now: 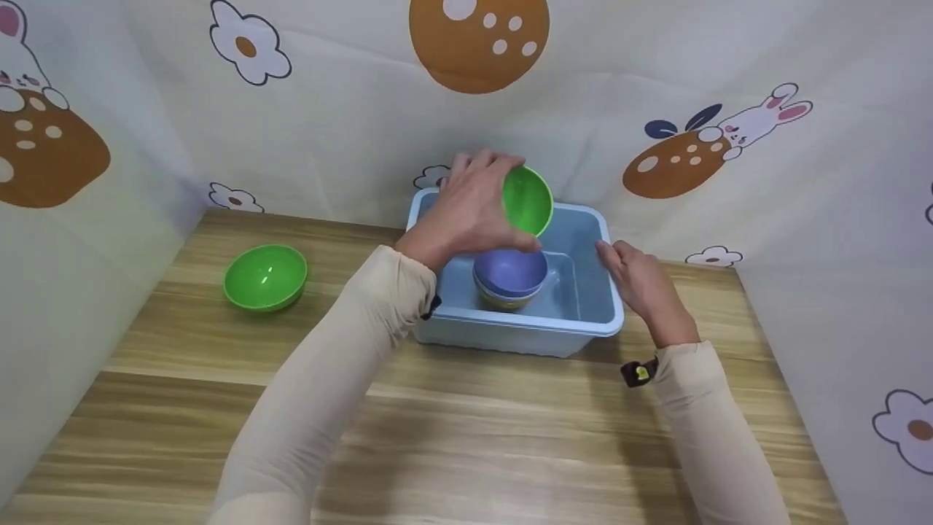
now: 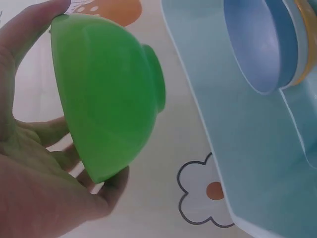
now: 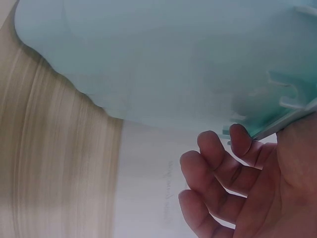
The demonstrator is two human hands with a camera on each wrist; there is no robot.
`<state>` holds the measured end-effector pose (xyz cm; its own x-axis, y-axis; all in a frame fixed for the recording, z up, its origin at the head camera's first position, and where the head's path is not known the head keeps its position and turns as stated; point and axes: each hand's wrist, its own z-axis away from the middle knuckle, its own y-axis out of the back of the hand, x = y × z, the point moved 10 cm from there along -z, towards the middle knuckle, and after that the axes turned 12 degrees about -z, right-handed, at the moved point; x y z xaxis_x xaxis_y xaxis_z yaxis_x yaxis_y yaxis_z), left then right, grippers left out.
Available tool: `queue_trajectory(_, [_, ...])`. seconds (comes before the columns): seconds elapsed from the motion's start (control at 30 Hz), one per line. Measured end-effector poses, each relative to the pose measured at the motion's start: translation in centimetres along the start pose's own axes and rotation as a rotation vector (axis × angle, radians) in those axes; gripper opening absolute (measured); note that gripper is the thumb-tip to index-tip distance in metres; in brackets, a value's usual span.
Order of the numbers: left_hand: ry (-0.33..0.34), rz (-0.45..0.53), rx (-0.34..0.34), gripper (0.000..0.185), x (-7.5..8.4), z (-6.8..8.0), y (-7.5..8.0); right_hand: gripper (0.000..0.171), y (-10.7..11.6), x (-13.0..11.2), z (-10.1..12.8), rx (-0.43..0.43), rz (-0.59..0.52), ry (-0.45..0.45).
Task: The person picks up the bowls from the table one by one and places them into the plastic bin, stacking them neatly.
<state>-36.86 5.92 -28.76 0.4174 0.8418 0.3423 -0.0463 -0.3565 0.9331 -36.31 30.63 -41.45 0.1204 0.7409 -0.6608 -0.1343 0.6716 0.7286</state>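
Note:
My left hand (image 1: 470, 208) grips a green bowl (image 1: 526, 200) by its rim, tilted on its side above the far part of a light-blue plastic tub (image 1: 521, 321). In the left wrist view the green bowl (image 2: 106, 109) shows its base, with my fingers (image 2: 29, 173) curled round its rim. Inside the tub a purple bowl (image 1: 510, 270) sits on top of a small stack; a yellow rim (image 2: 304, 44) shows under the purple bowl (image 2: 252, 44). My right hand (image 1: 640, 283) holds the tub's right rim, thumb on top and fingers (image 3: 223, 183) curled below the tub's lip (image 3: 277, 124).
A second green bowl (image 1: 264, 277) stands upright on the wooden table (image 1: 466, 437) at the left. Patterned cloth walls (image 1: 802, 219) close in the back and both sides, and the tub stands against the back wall.

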Motion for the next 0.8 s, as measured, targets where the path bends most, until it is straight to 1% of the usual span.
queue_trajectory(0.13, [-0.065, 0.003, -0.010, 0.106, 0.3, -0.5, -0.4, 0.075, 0.0, 0.0, 0.1, -0.006, -0.006, -0.010])
queue_trajectory(0.3, [-0.138, -0.001, -0.062, 0.105, 0.7, -1.0, -1.4, 0.074, 0.1, -0.1, 0.1, -0.002, -0.005, -0.007])
queue_trajectory(0.47, [-0.199, -0.023, -0.095, 0.103, 1.2, -1.5, -2.3, 0.075, 0.1, -0.1, 0.1, 0.004, -0.006, 0.001])
queue_trajectory(0.63, [-0.256, -0.041, -0.135, 0.103, 1.6, -1.7, -3.0, 0.072, 0.1, -0.2, 0.0, 0.025, -0.007, 0.023])
queue_trajectory(0.8, [-0.278, -0.074, -0.185, 0.103, 1.8, -1.9, -3.7, 0.071, 0.2, -0.1, 0.0, 0.031, -0.010, 0.013])
